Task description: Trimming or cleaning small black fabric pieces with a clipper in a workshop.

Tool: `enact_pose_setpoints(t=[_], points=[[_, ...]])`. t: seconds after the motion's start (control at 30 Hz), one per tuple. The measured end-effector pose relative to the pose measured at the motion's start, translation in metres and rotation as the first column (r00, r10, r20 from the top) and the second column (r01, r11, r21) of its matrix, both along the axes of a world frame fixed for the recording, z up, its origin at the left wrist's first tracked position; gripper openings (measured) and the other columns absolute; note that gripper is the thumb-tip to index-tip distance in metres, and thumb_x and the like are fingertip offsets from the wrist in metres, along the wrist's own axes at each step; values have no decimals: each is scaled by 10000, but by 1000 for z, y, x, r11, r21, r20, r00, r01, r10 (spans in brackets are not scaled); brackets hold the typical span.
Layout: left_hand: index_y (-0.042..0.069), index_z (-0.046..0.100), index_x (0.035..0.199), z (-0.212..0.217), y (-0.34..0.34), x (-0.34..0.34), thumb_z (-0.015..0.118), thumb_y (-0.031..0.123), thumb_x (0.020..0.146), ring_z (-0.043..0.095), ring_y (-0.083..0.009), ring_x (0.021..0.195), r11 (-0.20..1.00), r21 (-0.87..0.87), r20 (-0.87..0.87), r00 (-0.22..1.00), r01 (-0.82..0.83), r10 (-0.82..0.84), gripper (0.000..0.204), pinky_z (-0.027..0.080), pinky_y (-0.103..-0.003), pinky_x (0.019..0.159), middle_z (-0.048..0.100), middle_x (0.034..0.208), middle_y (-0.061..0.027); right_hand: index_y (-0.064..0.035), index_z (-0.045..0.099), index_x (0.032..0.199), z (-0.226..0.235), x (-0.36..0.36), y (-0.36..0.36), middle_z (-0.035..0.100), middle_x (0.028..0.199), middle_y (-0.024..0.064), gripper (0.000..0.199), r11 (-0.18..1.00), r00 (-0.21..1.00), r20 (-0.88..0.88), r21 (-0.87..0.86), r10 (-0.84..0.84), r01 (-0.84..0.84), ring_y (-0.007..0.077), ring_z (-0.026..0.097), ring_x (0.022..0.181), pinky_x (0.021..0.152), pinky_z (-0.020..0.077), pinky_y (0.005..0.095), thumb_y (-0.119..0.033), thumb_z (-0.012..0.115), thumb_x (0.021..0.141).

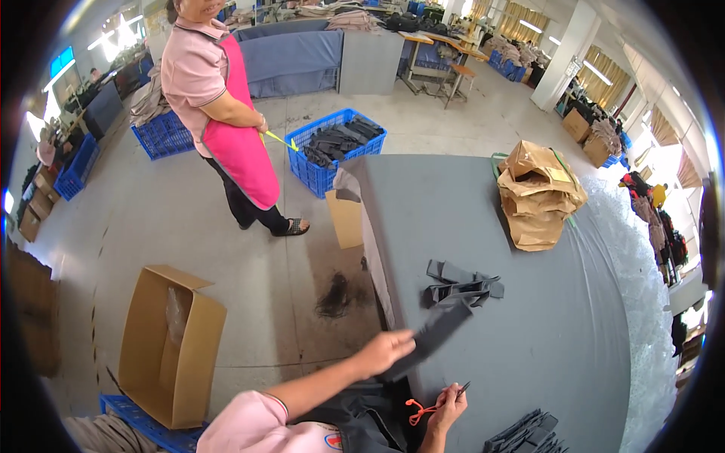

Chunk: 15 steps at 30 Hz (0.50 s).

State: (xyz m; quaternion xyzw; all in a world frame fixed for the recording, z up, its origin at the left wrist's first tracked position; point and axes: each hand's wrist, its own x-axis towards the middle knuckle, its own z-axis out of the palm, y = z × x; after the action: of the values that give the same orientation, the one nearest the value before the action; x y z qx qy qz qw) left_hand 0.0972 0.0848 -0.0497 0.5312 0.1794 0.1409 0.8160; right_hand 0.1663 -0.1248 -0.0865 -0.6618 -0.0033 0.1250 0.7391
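My left hand (385, 352) is closed on one end of a dark fabric strip (440, 332), which is smeared by motion and slants over the table's near left edge. The strip's far end reaches a loose pile of similar dark fabric pieces (462, 285) on the grey-covered table (544, 317). To the right of the strip, my right hand (450, 408) is closed around a small dark pointed tool (463, 389); its exact kind is hidden by the fingers. An orange cord (420, 411) loops from that hand. Nearer the bottom edge lies a stack of dark strips (525, 433).
A crumpled brown paper bag (535, 200) sits at the table's far side. Beyond the table, a person in a pink apron (245, 128) holds a yellow strap tied to a blue crate (313, 175) of dark pieces. An open cardboard box (202, 362) stands left of me.
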Motion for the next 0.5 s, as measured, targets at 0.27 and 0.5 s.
enact_pose_setpoints(t=[0.27,0.5], points=[[42,451,1307,27,-13,-4,471,209,963,577,-154,1030,713,-600,208,931,364,-300,382,454,-307,909,597,1133,-60,-36,496,760,58,-36,6,407,554,-6,309,995,996,-63,71,-64,68,60,357,415,374,272,198,-261,471,970],[40,575,1076,43,-24,3,575,286,895,627,-232,896,549,-823,71,985,148,-160,306,529,-376,800,639,986,-102,13,555,862,91,-32,6,510,615,28,67,910,936,253,-394,245,-131,73,428,514,497,371,213,-47,557,890]])
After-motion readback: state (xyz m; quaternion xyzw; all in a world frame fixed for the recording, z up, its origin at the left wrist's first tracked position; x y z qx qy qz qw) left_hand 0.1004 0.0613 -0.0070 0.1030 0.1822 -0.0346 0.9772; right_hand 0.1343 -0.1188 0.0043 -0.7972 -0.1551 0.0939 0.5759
